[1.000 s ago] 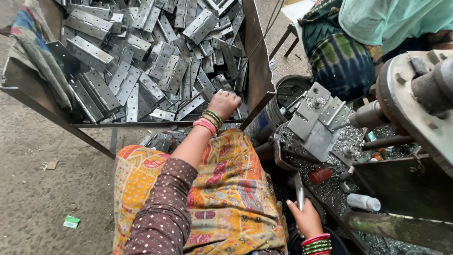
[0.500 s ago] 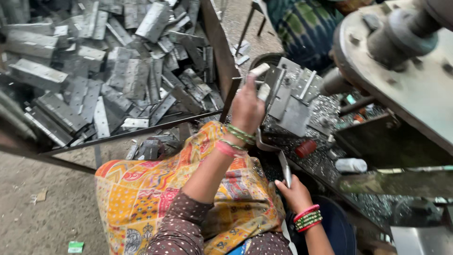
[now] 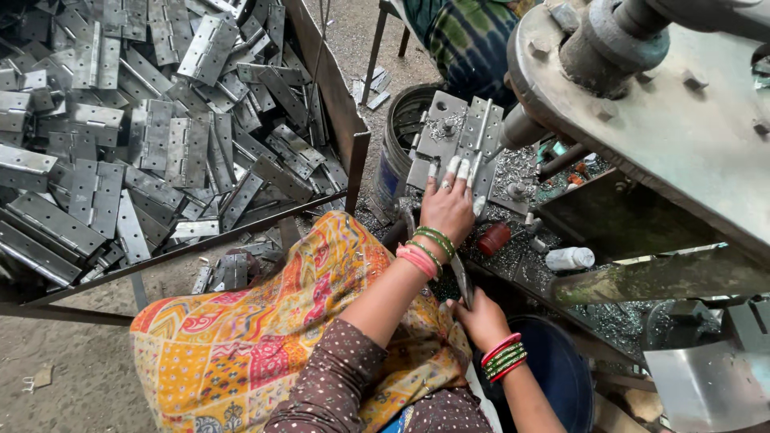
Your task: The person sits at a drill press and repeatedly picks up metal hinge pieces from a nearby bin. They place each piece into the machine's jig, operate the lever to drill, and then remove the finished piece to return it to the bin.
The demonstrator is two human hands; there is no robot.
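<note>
My left hand (image 3: pixel 447 207), with white tape on its fingertips and pink and green bangles at the wrist, reaches forward. It presses a grey metal hinge (image 3: pixel 469 132) flat on the fixture of a drilling machine (image 3: pixel 642 112). Other hinge plates (image 3: pixel 439 128) lie right beside it on the fixture. My right hand (image 3: pixel 481 319), wearing red bangles, stays low by my lap and is closed around a thin metal rod (image 3: pixel 460 277) that points up towards the left wrist. A patterned orange cloth (image 3: pixel 265 337) covers my knees.
A big steel bin (image 3: pixel 329 80) on the left is piled with several loose hinges (image 3: pixel 160 136). A metal bucket (image 3: pixel 405 120) stands behind the fixture. A small red bottle (image 3: pixel 493 238) and a white bottle (image 3: pixel 569 258) lie among metal shavings. A blue tub (image 3: pixel 561 369) sits by my right arm. Another person (image 3: pixel 465 40) sits beyond.
My left hand took a hinge from the bin, carried it right and now holds it on the machine's fixture. The view swung right. My right hand stayed on the rod.
</note>
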